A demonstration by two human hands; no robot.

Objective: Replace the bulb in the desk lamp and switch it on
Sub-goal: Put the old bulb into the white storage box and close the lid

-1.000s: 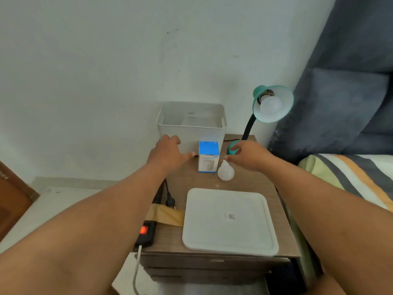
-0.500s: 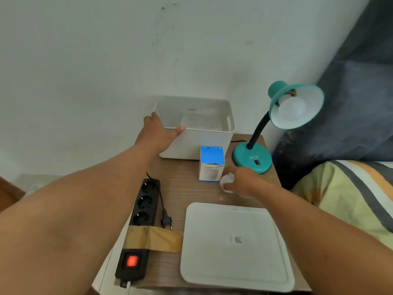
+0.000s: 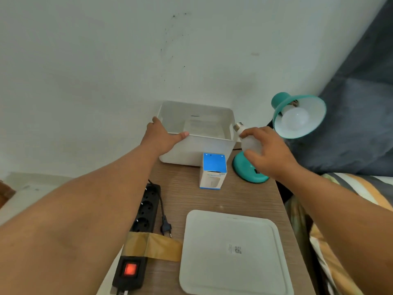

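A teal desk lamp [image 3: 251, 173] stands at the table's back right, its shade [image 3: 312, 107] tilted toward me with a white bulb [image 3: 294, 120] screwed in. My right hand [image 3: 268, 152] holds a loose white bulb [image 3: 247, 141] in the air above the lamp's base, its metal screw cap pointing up and left by the right rim of the bin. My left hand [image 3: 161, 138] grips the front left rim of a white plastic bin [image 3: 204, 145] that stands against the wall.
A blue and white carton [image 3: 212, 173] stands in front of the bin. A white lid [image 3: 231, 252] lies at the near right of the wooden table. A black power strip [image 3: 138, 237] with a lit red switch is taped along the left edge, a loose plug beside it. Bedding lies right.
My right hand has lifted the loose bulb off the table and carried it up toward the bin's right rim. My left hand keeps its hold on the bin's rim.
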